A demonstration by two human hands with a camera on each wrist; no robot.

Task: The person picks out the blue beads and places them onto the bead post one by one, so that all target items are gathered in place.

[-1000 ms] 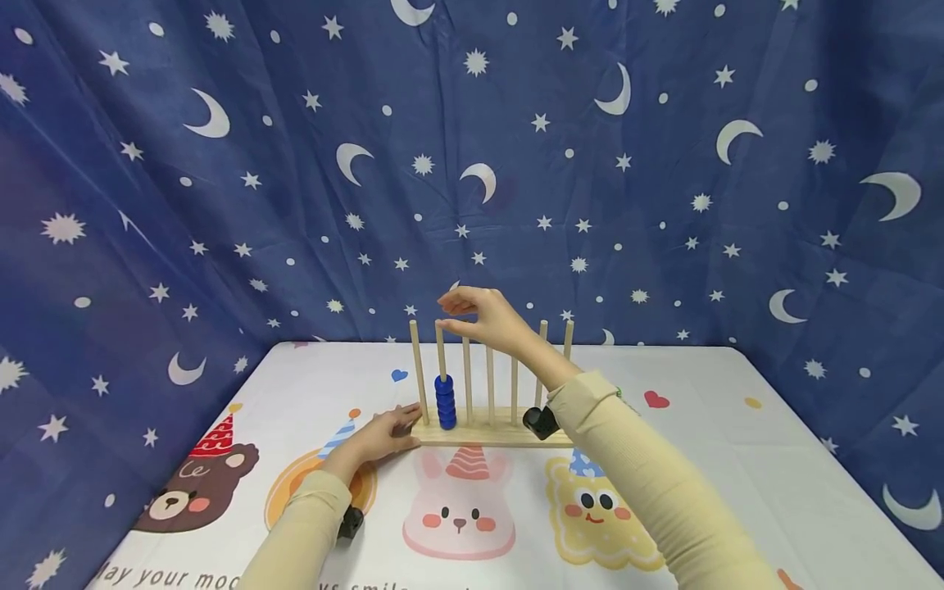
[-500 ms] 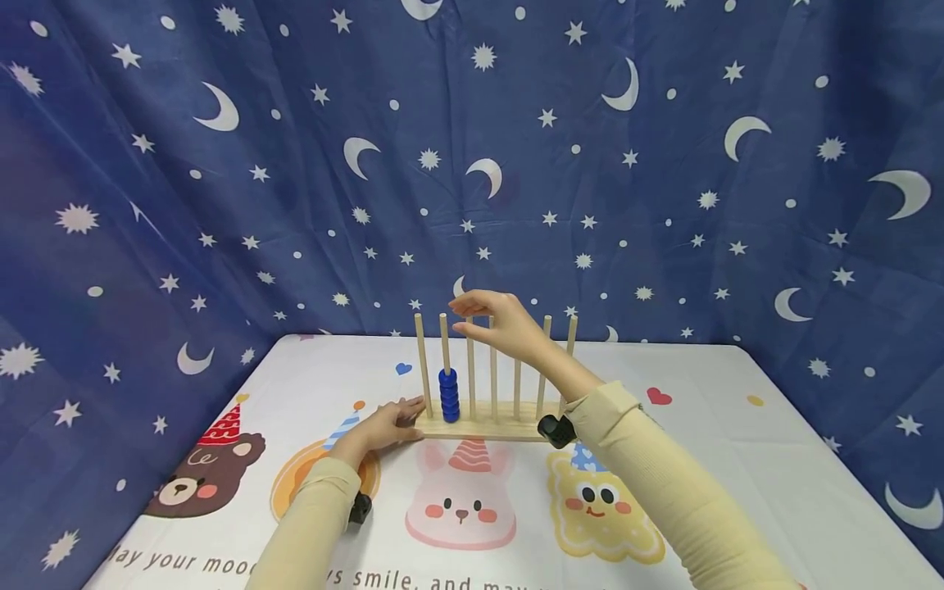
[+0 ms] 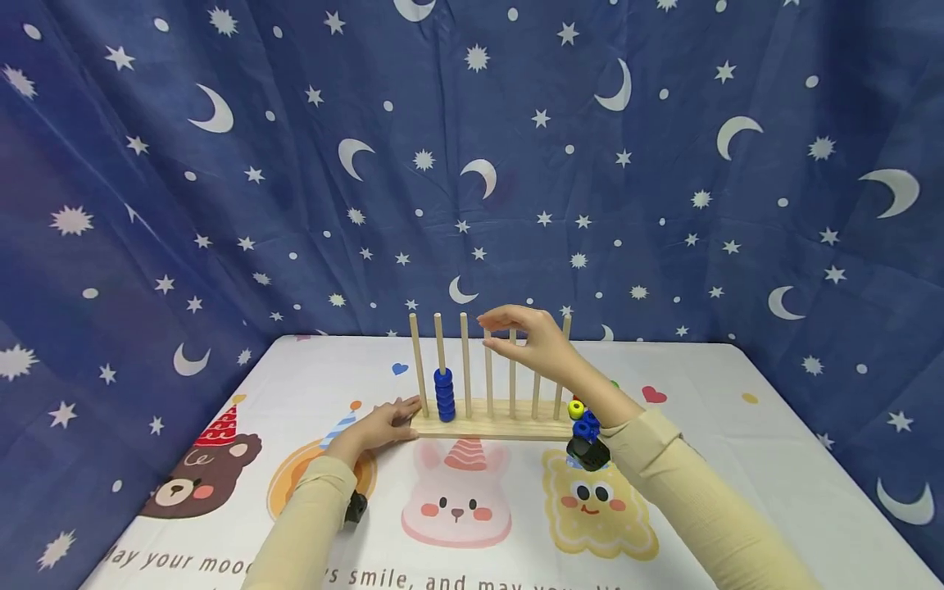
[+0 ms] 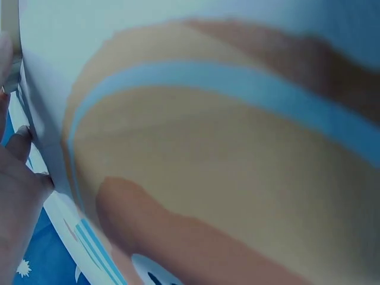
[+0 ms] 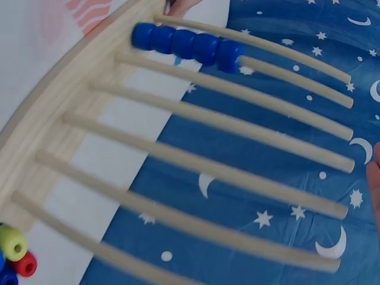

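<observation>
A wooden abacus point(image 3: 509, 428) with several upright pegs stands mid-table. Blue beads point(image 3: 445, 395) are stacked on its second peg from the left, and the other pegs carry none; the same stack of blue beads point(image 5: 184, 44) shows in the right wrist view. My left hand point(image 3: 376, 428) holds the left end of the base, thumb at the front and fingers behind; part of the left hand point(image 4: 15, 196) shows at the left wrist view's edge. Around the height of the peg tops, my right hand point(image 3: 534, 340) hovers near the middle pegs, fingers arched apart from the thumb, holding nothing.
Loose beads lie by the base's right end, among them a yellow bead point(image 3: 576, 410) and blue beads point(image 3: 586, 428), partly hidden by the right wrist. A red bead point(image 5: 25, 264) shows there too. A blue curtain point(image 3: 472, 164) hangs behind the white printed tablecloth point(image 3: 354, 369).
My right hand has moved right, away from the second peg toward the middle pegs, and loose beads at the right have come into view. The left hand stays at the base.
</observation>
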